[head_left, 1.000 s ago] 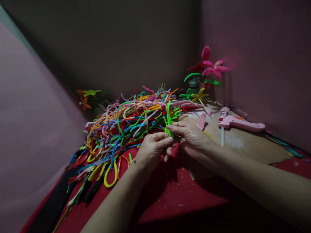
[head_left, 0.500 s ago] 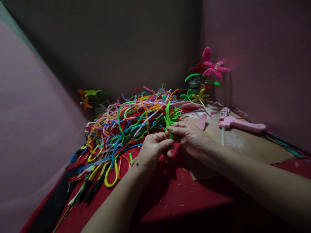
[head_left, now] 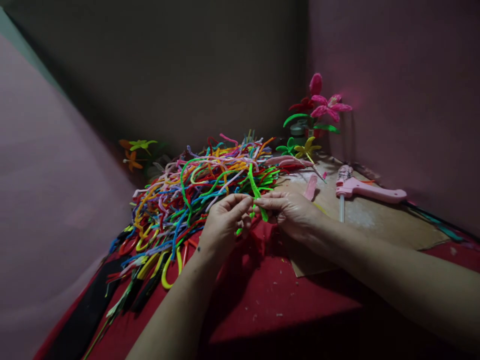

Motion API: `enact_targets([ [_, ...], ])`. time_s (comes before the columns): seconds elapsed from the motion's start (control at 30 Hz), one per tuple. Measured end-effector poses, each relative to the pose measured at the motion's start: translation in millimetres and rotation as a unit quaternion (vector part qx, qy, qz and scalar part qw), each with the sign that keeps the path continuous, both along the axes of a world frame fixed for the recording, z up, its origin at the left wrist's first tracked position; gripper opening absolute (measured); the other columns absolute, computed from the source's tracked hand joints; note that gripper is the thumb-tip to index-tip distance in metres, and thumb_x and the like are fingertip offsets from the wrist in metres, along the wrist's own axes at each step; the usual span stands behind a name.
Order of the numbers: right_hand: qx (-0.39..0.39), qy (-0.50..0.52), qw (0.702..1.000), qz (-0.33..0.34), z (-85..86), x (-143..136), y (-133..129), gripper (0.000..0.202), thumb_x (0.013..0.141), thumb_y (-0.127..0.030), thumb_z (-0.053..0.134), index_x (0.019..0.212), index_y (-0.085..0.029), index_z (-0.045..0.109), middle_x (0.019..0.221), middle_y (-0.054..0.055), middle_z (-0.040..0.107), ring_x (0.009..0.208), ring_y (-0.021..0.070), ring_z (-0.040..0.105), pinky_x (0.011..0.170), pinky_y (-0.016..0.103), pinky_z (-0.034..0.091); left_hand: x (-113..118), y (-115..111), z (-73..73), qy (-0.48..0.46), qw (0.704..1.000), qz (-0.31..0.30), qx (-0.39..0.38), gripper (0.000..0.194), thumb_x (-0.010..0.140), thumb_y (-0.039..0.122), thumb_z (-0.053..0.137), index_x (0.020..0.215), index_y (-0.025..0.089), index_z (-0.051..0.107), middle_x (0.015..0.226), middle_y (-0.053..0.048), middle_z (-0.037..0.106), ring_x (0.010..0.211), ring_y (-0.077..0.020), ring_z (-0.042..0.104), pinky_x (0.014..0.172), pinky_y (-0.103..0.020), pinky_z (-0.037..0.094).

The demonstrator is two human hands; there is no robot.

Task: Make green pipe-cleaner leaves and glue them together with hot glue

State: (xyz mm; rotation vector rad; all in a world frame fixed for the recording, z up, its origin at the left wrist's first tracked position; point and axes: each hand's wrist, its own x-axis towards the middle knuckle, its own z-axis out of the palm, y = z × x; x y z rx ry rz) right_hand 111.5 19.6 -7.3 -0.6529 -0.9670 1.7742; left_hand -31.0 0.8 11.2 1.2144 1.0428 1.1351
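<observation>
Bright green pipe cleaners (head_left: 254, 182) stand up from between my two hands, with a green end also showing below the fingertips. My right hand (head_left: 288, 210) pinches them between thumb and fingers. My left hand (head_left: 227, 216) is closed at the fingertips beside them, and a bit of green shows under its fingers. Exactly where the pieces cross or join is hidden by the fingers. Just behind my hands spreads a big tangled heap of pipe cleaners (head_left: 210, 175) in many colours.
A pink glue gun (head_left: 375, 191) stands on a cardboard sheet (head_left: 393, 225) at the right. Pink pipe-cleaner flowers (head_left: 332, 106) rise behind it. Yellow-handled scissors (head_left: 167, 272) and red handles (head_left: 127, 245) lie at the left on the red cloth (head_left: 270, 320). Walls close in around the table.
My left hand has shifted slightly left and up, its fingertips now pinched together. The green pipe cleaners have tilted to the left and look more spread apart.
</observation>
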Motion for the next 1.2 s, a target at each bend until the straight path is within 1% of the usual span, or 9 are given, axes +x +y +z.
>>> enact_targets([
  [0.17, -0.024, -0.038, 0.999, 0.022, -5.9, -2.9, -3.2, 0.017, 0.057, -0.025, 0.072, 0.057, -0.012, 0.061, 0.05, -0.001, 0.055, 0.042, 0.0051, 0.036, 0.045, 0.024, 0.021, 0.4, 1.9, -1.9, -0.056, 0.997, 0.005, -0.051, 0.022, 0.063, 0.026, 0.071, 0.077, 0.015, 0.058, 0.056, 0.003, 0.056, 0.043, -0.0051, 0.05, 0.041, -0.015, 0.038],
  [0.3, -0.006, -0.054, 0.998, 0.037, -8.4, -3.2, -3.6, 0.016, 0.058, -0.024, 0.07, 0.055, -0.012, 0.061, 0.049, -0.001, 0.053, 0.041, 0.0053, 0.035, 0.044, 0.023, 0.019, 0.9, 1.7, -2.1, -0.083, 0.995, 0.008, -0.059, 0.017, 0.062, 0.019, 0.071, 0.07, 0.013, 0.057, 0.055, 0.003, 0.056, 0.047, -0.0065, 0.054, 0.047, -0.017, 0.042],
  [0.43, 0.002, -0.038, 0.998, 0.052, -8.1, -2.5, -3.7, 0.011, 0.059, -0.019, 0.067, 0.055, -0.011, 0.061, 0.049, -0.001, 0.053, 0.042, 0.0053, 0.035, 0.043, 0.023, 0.02, 2.7, 1.1, -1.6, -0.09, 0.994, 0.019, -0.062, 0.016, 0.063, 0.018, 0.07, 0.068, 0.013, 0.056, 0.054, 0.002, 0.055, 0.047, -0.0068, 0.054, 0.047, -0.017, 0.042],
  [0.6, -0.027, -0.026, 0.999, 0.039, -8.1, -2.9, -3.2, 0.005, 0.058, -0.014, 0.064, 0.056, -0.011, 0.06, 0.05, 0.0, 0.055, 0.045, 0.007, 0.04, 0.044, 0.022, 0.022, 4.1, 0.6, -2.5, -0.062, 0.996, 0.029, -0.058, 0.017, 0.064, 0.022, 0.069, 0.068, 0.014, 0.055, 0.052, 0.003, 0.053, 0.045, -0.0065, 0.051, 0.046, -0.018, 0.04],
  [0.67, -0.031, -0.035, 0.998, 0.038, -8.4, -3.1, -2.6, 0.006, 0.057, -0.015, 0.064, 0.055, -0.011, 0.059, 0.049, 0.0, 0.054, 0.044, 0.0069, 0.039, 0.043, 0.022, 0.021, 4.4, 0.2, -3.3, -0.038, 0.998, 0.037, -0.038, 0.017, 0.064, 0.023, 0.069, 0.067, 0.014, 0.055, 0.05, 0.004, 0.051, 0.042, -0.0056, 0.047, 0.043, -0.017, 0.037],
  [0.77, -0.02, -0.042, 0.999, 0.019, -8.8, -3.4, -1.8, 0.007, 0.057, -0.016, 0.064, 0.053, -0.011, 0.059, 0.048, 0.0, 0.054, 0.042, 0.0062, 0.037, 0.043, 0.023, 0.021, 5.7, -1.2, -4.1, 0.013, 0.998, 0.06, 0.02, 0.018, 0.066, 0.024, 0.067, 0.064, 0.013, 0.054, 0.048, 0.005, 0.049, 0.039, -0.0041, 0.042, 0.04, -0.016, 0.032],
  [0.83, -0.012, -0.038, 0.999, 0.013, -8.8, -3.5, -1.5, 0.008, 0.057, -0.016, 0.063, 0.053, -0.011, 0.059, 0.049, 0.0, 0.055, 0.042, 0.006, 0.037, 0.043, 0.023, 0.021, 6.3, -2.1, -4.3, 0.031, 0.996, 0.062, 0.048, 0.018, 0.068, 0.025, 0.065, 0.062, 0.013, 0.053, 0.048, 0.004, 0.049, 0.04, -0.0044, 0.042, 0.04, -0.017, 0.032],
  [1.03, -0.006, -0.039, 0.999, 0.013, -6.4, -1.9, -2.5, 0.008, 0.058, -0.017, 0.062, 0.054, -0.011, 0.061, 0.048, 0.0, 0.053, 0.043, 0.0063, 0.037, 0.044, 0.024, 0.02, 2.5, -0.2, -4.6, 0.017, 0.998, 0.026, 0.059, 0.017, 0.07, 0.024, 0.064, 0.062, 0.014, 0.053, 0.045, 0.006, 0.045, 0.039, -0.0038, 0.038, 0.043, -0.018, 0.035],
  [1.2, -0.024, -0.045, 0.998, 0.023, -2.2, 0.5, -2.3, 0.008, 0.059, -0.017, 0.062, 0.054, -0.011, 0.06, 0.05, 0.001, 0.055, 0.043, 0.0065, 0.039, 0.044, 0.023, 0.022, 1.0, 1.3, -6.0, 0.06, 0.992, 0.051, 0.104, 0.013, 0.069, 0.024, 0.065, 0.066, 0.013, 0.058, 0.049, 0.005, 0.047, 0.042, -0.0037, 0.039, 0.043, -0.018, 0.032],
])
